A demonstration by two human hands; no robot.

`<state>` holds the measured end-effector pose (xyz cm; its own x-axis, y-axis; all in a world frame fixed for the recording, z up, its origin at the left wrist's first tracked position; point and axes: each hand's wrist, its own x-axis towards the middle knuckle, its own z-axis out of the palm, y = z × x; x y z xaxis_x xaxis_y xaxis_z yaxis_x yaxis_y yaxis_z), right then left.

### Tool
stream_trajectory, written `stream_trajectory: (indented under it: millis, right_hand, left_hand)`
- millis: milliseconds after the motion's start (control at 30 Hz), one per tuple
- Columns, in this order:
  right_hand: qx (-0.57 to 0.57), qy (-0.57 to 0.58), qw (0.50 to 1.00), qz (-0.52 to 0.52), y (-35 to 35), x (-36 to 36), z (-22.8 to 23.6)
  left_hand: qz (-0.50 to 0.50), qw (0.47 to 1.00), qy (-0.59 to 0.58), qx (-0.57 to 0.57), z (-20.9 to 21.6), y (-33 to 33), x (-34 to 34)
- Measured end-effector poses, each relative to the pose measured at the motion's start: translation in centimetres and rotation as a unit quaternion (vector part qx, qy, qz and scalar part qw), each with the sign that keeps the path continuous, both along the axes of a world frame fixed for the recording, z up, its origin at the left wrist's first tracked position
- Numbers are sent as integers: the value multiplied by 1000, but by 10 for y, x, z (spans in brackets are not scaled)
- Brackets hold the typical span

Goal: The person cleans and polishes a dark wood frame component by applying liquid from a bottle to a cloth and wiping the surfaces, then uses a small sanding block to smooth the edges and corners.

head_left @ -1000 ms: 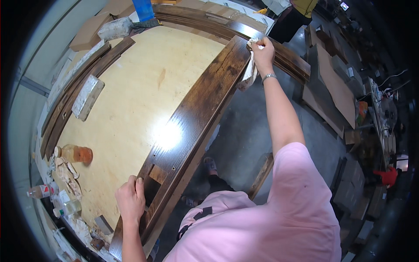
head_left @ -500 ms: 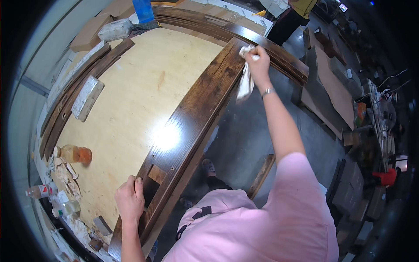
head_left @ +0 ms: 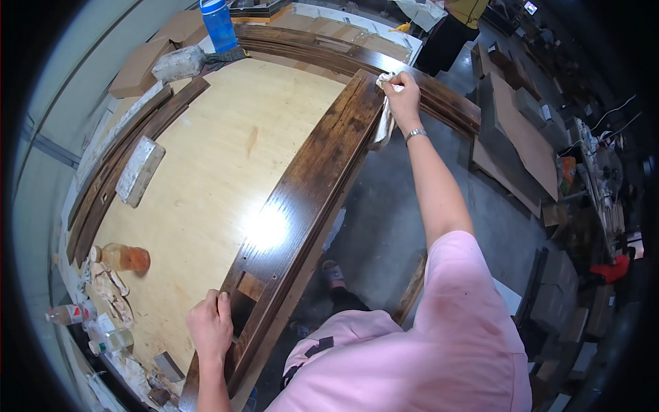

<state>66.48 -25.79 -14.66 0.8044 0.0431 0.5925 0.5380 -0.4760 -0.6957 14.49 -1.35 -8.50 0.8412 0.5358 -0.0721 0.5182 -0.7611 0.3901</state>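
Note:
A long dark-brown stained wooden board (head_left: 309, 165) with a glossy face runs slantwise along the right edge of a pale plywood tabletop (head_left: 206, 165). At its far end my right hand (head_left: 403, 99) is closed on a white cloth (head_left: 384, 127), pressed to the board's right edge; the loose part hangs down beside it. My left hand (head_left: 211, 326) grips the near part of the board, its fingers curled at the left edge beside a rectangular cutout (head_left: 242, 309). Small holes show in the board just beyond the cutout.
More brown wooden strips (head_left: 117, 175) lie along the left edge, beside a wrapped block (head_left: 140, 170). Jars and bottles (head_left: 122, 258) stand at the near left, a blue bottle (head_left: 218, 27) at the far left. Further boards (head_left: 439, 93) cross the far end. A person (head_left: 449, 34) stands beyond.
My right hand and the cloth have shifted slightly left, still at the board's far end. The hanging cloth is closer to the board's edge. My left hand keeps its grip.

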Motion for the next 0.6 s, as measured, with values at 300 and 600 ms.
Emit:
stream_trajectory:
  millis: [300, 600]
  right_hand:
    - [85, 30, 993, 73, -3, -11, 1]
    - [92, 54, 980, 167, 39, -192, -6]
  left_hand:
    - [-9, 1000, -9, 20, -1, 0, -1]
    - [8, 1000, -15, 3, -4, 2, -7]
